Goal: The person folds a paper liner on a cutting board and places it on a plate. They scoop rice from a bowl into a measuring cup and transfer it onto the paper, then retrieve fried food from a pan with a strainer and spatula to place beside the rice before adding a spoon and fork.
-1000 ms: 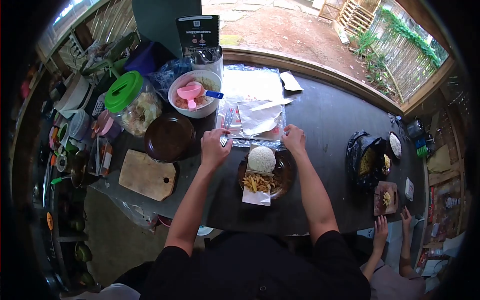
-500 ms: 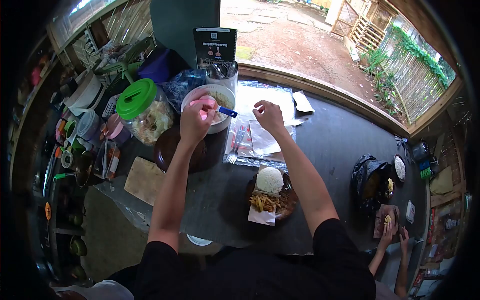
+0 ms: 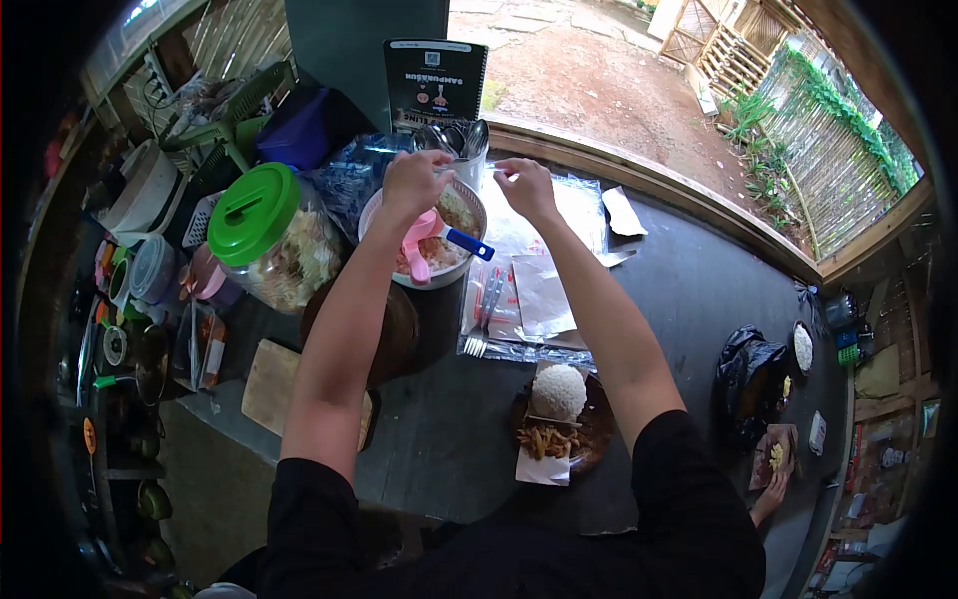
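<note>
My left hand (image 3: 417,184) is over the far rim of the white bowl (image 3: 481,215), beside a container of metal spoons (image 3: 477,140). Its fingers are drawn together; what they hold cannot be made out. My right hand (image 3: 526,187) is just right of the container, thumb and fingertips pinched, and anything between them is too small to tell. In the bowl are rice, a pink utensil (image 3: 417,262) and a blue handle (image 3: 469,244) across the rim. Forks (image 3: 487,302) rest on plastic and paper sheets (image 3: 545,296). Nearer stands a brown plate (image 3: 597,424) with a rice mound (image 3: 559,391) and browned food strips.
A green-lidded jar (image 3: 289,258) and wooden board (image 3: 271,391) are at left. A black notebook (image 3: 435,85) stands behind the spoons. At right are a black bag (image 3: 743,374), a small board with food (image 3: 771,451) and another person's hand (image 3: 769,497).
Both my hands have moved away from me, the left from the pink utensil toward the spoon container. The view has shifted. Only one hand of the other person now shows.
</note>
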A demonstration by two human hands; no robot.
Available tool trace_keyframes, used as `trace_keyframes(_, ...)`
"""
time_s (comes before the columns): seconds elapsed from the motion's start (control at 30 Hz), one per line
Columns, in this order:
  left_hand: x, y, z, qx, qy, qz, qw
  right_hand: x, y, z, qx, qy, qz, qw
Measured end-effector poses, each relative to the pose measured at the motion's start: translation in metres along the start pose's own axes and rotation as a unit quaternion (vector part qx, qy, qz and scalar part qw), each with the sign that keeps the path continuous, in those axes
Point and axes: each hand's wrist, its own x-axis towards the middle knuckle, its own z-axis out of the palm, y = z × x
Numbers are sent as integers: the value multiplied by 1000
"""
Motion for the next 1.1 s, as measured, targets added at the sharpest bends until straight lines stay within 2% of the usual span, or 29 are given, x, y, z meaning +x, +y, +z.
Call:
trace_keyframes(0.07, 11, 0, 6, 27, -27, 1, 999, 15, 2, 12, 31, 15, 23, 999)
trace_keyframes(0.23, 27, -5, 20, 60, -12, 10, 998, 47, 5, 36, 23, 41, 64, 997)
trace_keyframes(0.3, 28, -5, 21, 63, -8, 11, 998, 53, 2, 44, 6, 88, 2, 996)
trace_keyframes(0.4, 28, -4, 22, 75, 27, 34, 996, 61, 0, 46, -1, 60, 6, 998)
trace_keyframes(0.47, 29, -5, 24, 96, 70, 67, 991, 68, 1, 46, 10, 81, 8, 997)
trace_keyframes(0.53, 29, -3, 21, 64, 73, 78, 992, 70, 2, 43, 52, 41, -40, 997)
trace_keyframes(0.57, 29, -1, 18, 78, 102, 79, 989, 68, 2, 41, 35, 87, -100, 991)
trace_keyframes(0.7, 29, 12, 0, 63, 177, 99, 977, 65, -19, 11, 116, 107, -44, 987)
trace_keyframes(0.8, 34, 23, -19, 70, 218, 114, 967, 65, -31, -19, 150, 155, -48, 975)
trace_keyframes(0.93, 29, 54, -56, 53, 265, 138, 953, 49, -51, -73, 157, 228, -93, 956)
trace_keyframes(1.0, 28, 72, -71, -12, 307, 193, 932, 35, -56, -99, 161, 254, -140, 943)
trace_keyframes(1.1, 11, 108, -93, -24, 303, 218, 928, 5, -67, -135, 149, 274, -153, 938)
